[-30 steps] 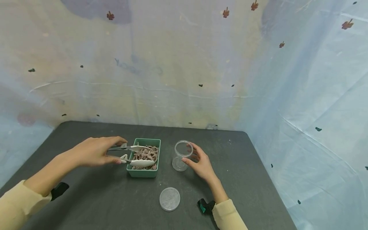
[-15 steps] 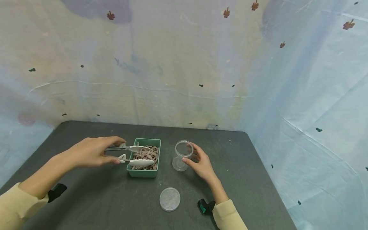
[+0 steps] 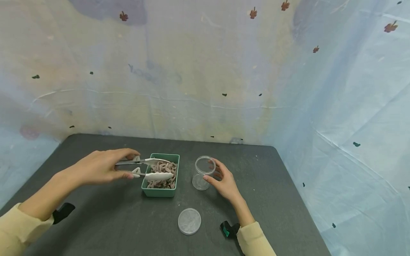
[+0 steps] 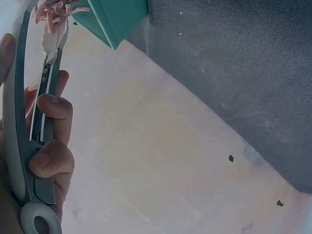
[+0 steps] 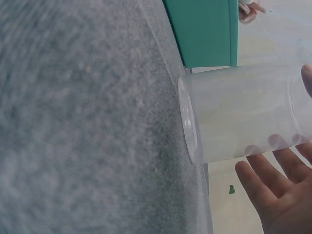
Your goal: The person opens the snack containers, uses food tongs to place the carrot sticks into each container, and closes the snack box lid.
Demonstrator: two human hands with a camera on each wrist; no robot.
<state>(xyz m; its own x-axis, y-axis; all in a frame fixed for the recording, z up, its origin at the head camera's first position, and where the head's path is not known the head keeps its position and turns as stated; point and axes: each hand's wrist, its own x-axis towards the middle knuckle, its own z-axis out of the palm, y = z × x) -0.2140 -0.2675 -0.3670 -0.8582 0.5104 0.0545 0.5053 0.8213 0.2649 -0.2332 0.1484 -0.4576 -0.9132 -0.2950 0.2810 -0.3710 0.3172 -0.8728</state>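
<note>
My left hand [image 3: 100, 167] grips tongs [image 4: 46, 87] with grey handles and white scalloped tips. The tips stand apart over a green rectangular container [image 3: 158, 192] filled with thin, curled, brownish-pink strips [image 3: 162, 183]. In the left wrist view, a clump of strips [image 4: 56, 10] shows right at the tongs' tips. My right hand [image 3: 224, 181] holds a clear plastic jar [image 3: 200, 179] near its rim, thumb on one side and fingers on the other. The jar stands upright on the table, uncovered, with nothing visible inside.
A round clear lid [image 3: 189, 221] lies flat on the dark grey table [image 3: 144, 227], in front of the container and jar. A pale patterned sheet [image 3: 179, 71] hangs behind the table and along its right side.
The left hand has drawn slightly left, and the tongs' tips have risen a little over the strips. The right hand and the jar have stayed in place.
</note>
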